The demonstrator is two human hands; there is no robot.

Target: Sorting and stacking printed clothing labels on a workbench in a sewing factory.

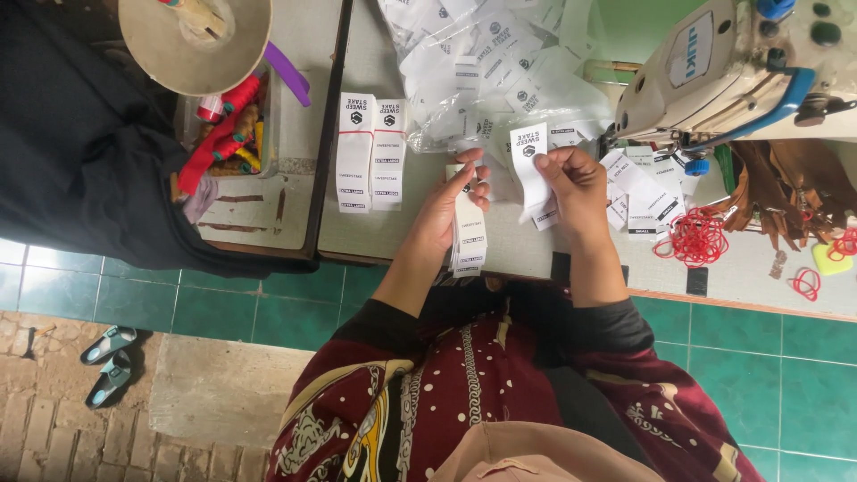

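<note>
A stack of white labels is being gripped in the left hand, near the table's near edge. Just right, a single white label is being pinched by the right hand.

- Left hand grips a stack of white labels w/ black print, frame centre.
- Right hand pinches a white label strip.
- Two neat label piles flat on worktop, centre-left.
- Clear bags of labels heaped, top centre.
- Loose labels right of hands, beside sewing machine badge, blue/white.
</note>
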